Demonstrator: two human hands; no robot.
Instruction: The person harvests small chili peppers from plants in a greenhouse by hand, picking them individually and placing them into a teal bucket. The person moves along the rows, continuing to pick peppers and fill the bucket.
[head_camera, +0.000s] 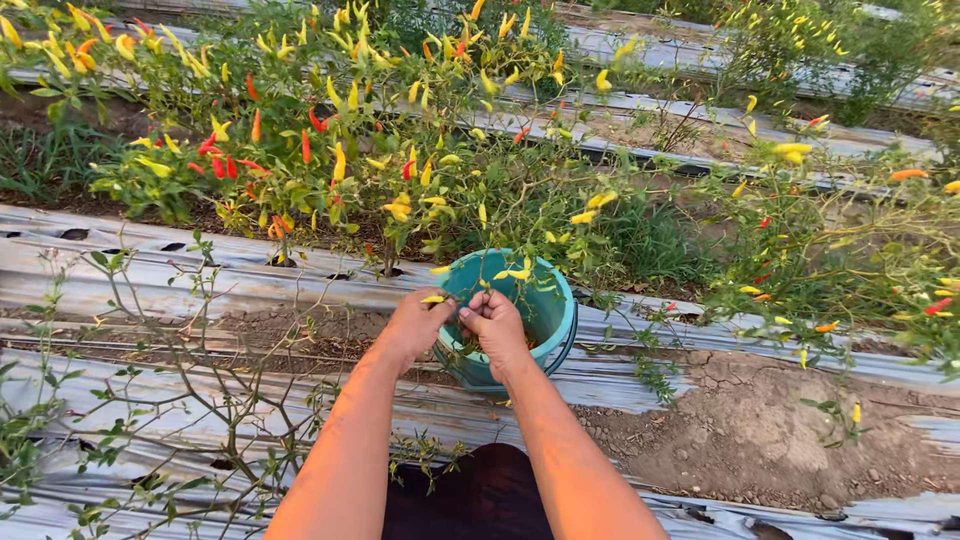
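Both forearms run up from 6 o'clock, meeting at the bucket (545, 310) rim. Left hand (415, 325) pinches a yellow chili (433, 299) between its fingertips, at 9 o'clock of the bucket. Right hand (493, 325) closed, knuckles touching the left; what it holds, I cannot tell. Teal bucket sits on silver mulch (150, 270). Chili bushes (330, 150) at 12 o'clock, red and yellow fruit.
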